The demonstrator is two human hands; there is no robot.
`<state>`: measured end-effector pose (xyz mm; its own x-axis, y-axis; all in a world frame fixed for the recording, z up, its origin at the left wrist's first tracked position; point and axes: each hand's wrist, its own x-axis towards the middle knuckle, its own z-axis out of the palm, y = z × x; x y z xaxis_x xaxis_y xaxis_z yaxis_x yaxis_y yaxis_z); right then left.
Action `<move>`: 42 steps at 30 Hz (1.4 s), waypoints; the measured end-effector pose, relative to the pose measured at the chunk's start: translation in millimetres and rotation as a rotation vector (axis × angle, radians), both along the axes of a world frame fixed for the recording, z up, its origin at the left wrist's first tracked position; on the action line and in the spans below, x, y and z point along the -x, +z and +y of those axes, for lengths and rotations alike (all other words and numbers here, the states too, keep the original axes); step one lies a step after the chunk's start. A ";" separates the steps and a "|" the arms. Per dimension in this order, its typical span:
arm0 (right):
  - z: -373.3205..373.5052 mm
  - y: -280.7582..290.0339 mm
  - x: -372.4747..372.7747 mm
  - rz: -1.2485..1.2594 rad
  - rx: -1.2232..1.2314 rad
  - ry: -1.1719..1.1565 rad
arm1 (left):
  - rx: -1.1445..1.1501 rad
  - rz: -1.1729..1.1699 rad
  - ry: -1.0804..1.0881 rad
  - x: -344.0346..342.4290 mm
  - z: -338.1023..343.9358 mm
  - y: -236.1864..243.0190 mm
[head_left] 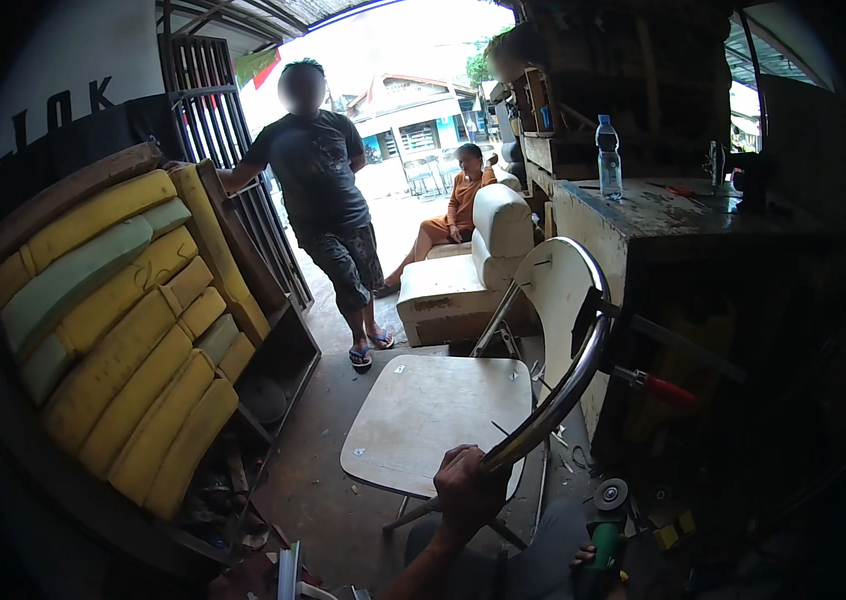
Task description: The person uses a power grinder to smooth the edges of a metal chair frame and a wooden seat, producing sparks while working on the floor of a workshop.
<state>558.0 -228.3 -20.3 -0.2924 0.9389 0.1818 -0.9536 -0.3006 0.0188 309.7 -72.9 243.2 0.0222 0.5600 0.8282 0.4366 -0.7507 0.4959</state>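
My left hand point(468, 490) is closed around the lower end of a curved, shiny metal tube point(568, 400). The tube arches up along the edge of a pale backrest panel point(548, 300). A bar clamp with a red handle point(665, 390) grips the tube and panel on the right side. Just beyond my left hand is a chair with a pale, rounded board seat point(443, 415) on metal legs. Low on the right, my right hand point(584, 556), partly in shadow, wraps round a green angle grinder point(606, 545). Its disc point(610, 494) points away from me.
Yellow and green foam pads point(133, 340) are stacked at left. A person in dark clothes point(318, 170) stands ahead; another point(465, 200) sits behind a worn cream armchair point(443, 280). A workbench point(583, 215) at right bears a water bottle point(609, 160). Scraps litter the floor.
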 end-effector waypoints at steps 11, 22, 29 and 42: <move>-7.5 -8.4 6.2 0.041 -0.059 -0.011 | 0.008 0.001 0.051 1.3 -1.3 -3.1; -17.8 -14.1 -2.9 0.072 0.033 0.006 | 0.040 0.009 0.036 3.7 -3.7 -0.6; -15.2 -15.2 -0.4 0.091 0.053 0.021 | 0.060 0.036 0.034 4.9 -3.6 0.6; -10.4 -16.2 0.0 0.087 0.074 0.050 | 0.056 0.044 0.025 5.7 -4.3 0.0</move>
